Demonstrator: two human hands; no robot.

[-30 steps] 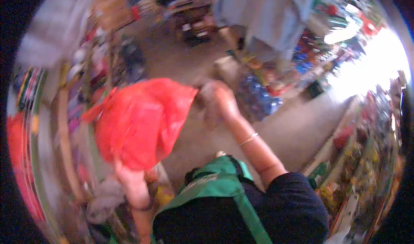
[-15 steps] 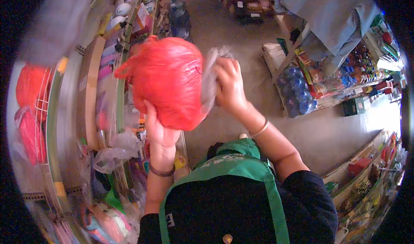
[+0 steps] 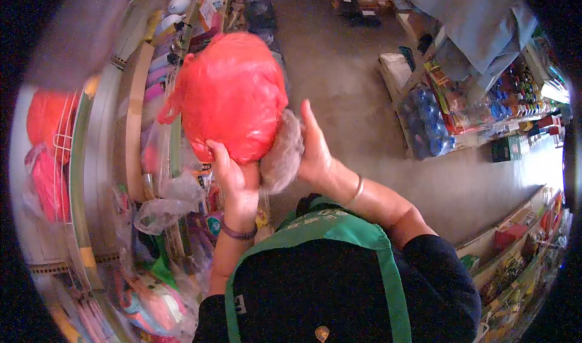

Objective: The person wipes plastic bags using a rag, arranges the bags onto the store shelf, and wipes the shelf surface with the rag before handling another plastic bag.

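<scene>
Above the floor (image 3: 345, 100), one red bag (image 3: 233, 97), held from beneath by the left hand (image 3: 235, 178), thumb against its near side, other fingers hidden. Against its lower right, one grey bundle (image 3: 282, 156), between bag and right hand (image 3: 315, 152): thumb raised, other fingers hidden, cannot tell whether gripping. One band (image 3: 359, 189) on each wrist. Far left, one orange bag (image 3: 48, 121) and one pink bag (image 3: 45, 184). Farther right, blue bottles (image 3: 427, 124) below one grey cloth (image 3: 476, 21).

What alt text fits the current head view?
The left hand supports a bulging red plastic bag from below; the right hand touches a fuzzy grey-brown bundle beside it. A green apron shows below, stocked shelves around.
</scene>
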